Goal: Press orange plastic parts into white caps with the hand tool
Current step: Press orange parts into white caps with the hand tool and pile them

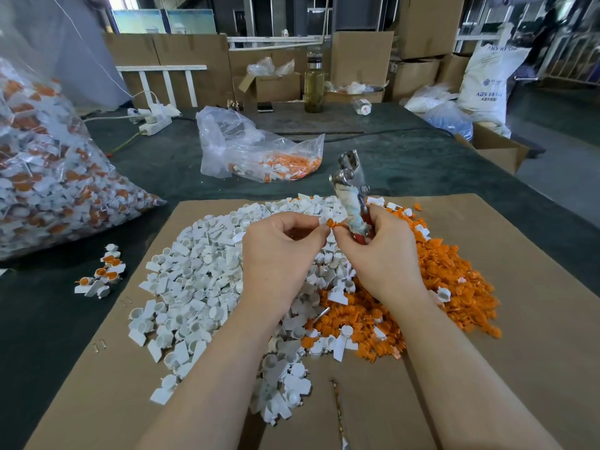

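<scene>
A heap of white caps (pixel 201 287) lies on a cardboard sheet (pixel 535 319), with a heap of orange parts (pixel 448 277) to its right. My left hand (pixel 279 254) pinches a white cap (pixel 323 220) above the heaps. My right hand (pixel 383 251) grips the hand tool (pixel 352 190), whose metal jaws point up and whose handle is wrapped in cloth. Its thumb and forefinger also pinch an orange part (pixel 334 224) that touches the white cap.
A small group of assembled caps (pixel 102 274) lies on the dark table at left. A large clear bag of finished pieces (pixel 48 177) fills the left edge. Behind are an open bag with orange parts (pixel 259 151), a power strip (pixel 156 121), a bottle (pixel 314 86) and cardboard boxes.
</scene>
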`<state>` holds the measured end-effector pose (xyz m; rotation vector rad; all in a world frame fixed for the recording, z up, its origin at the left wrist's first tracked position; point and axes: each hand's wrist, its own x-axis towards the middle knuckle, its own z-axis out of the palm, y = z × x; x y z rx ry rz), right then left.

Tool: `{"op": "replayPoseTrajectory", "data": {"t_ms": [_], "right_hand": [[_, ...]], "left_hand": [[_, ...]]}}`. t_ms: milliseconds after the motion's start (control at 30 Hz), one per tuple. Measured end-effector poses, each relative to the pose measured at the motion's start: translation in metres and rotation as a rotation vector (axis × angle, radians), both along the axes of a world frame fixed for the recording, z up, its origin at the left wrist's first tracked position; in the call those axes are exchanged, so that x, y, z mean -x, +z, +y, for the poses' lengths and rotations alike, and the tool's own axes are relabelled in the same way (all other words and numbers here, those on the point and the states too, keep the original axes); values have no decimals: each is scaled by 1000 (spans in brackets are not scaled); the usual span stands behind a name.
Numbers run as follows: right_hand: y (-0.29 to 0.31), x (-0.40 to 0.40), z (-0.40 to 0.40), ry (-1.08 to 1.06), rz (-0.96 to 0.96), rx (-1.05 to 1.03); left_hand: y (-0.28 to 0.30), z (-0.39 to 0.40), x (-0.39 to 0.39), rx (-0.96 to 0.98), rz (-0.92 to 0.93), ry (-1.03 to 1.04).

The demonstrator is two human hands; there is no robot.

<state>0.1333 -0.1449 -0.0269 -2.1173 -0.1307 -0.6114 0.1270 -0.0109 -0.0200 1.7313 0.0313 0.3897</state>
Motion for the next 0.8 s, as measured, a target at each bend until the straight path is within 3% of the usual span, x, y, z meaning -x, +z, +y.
{"op": "replayPoseTrajectory", "data": {"t_ms": [500,800], "right_hand": [[0,-1,-3,17,33,-25],[1,-2,-6,79,103,-26]], "left_hand": [[-4,-1,2,-261,-204,-38],[-7,-1,0,-244,-143,-34]]}}
